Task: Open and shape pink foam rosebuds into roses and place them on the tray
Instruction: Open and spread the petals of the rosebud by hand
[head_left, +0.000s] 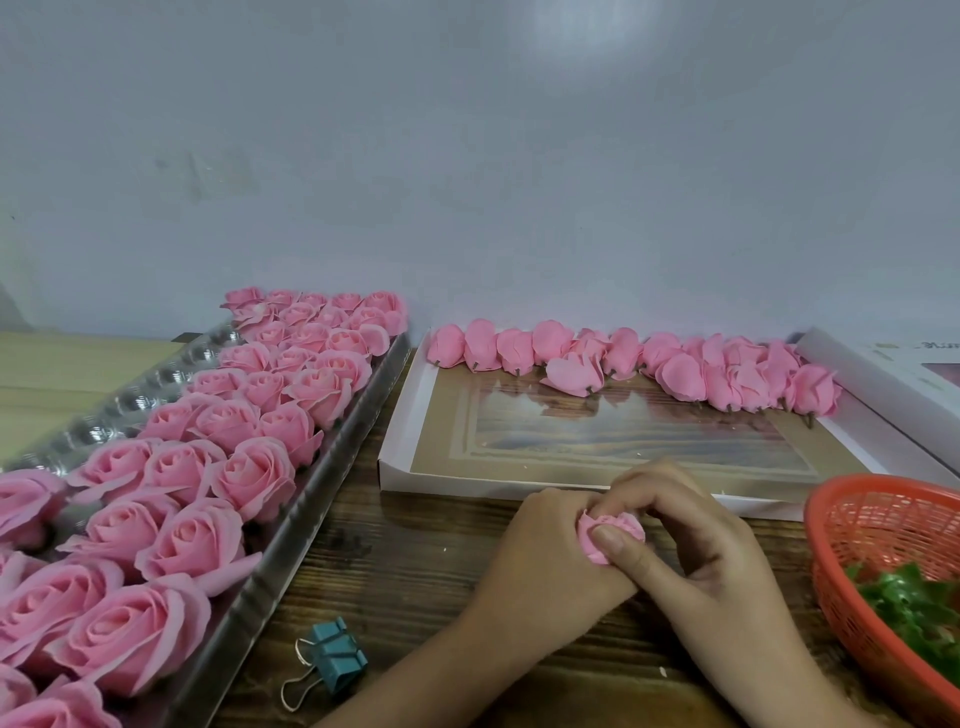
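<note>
Left hand (540, 551), right hand (722, 551) largely hide rosebud (590, 546).

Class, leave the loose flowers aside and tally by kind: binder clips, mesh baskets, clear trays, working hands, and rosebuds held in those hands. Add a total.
blue metal binder clip: 1
orange-red plastic mesh basket: 1
clear plastic tray: 1
left hand and right hand: 2
pink foam rosebud held by both: 1
Total: 6

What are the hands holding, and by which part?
A pink foam rosebud: left hand cups its side, right hand pinches its outer petals.
</note>
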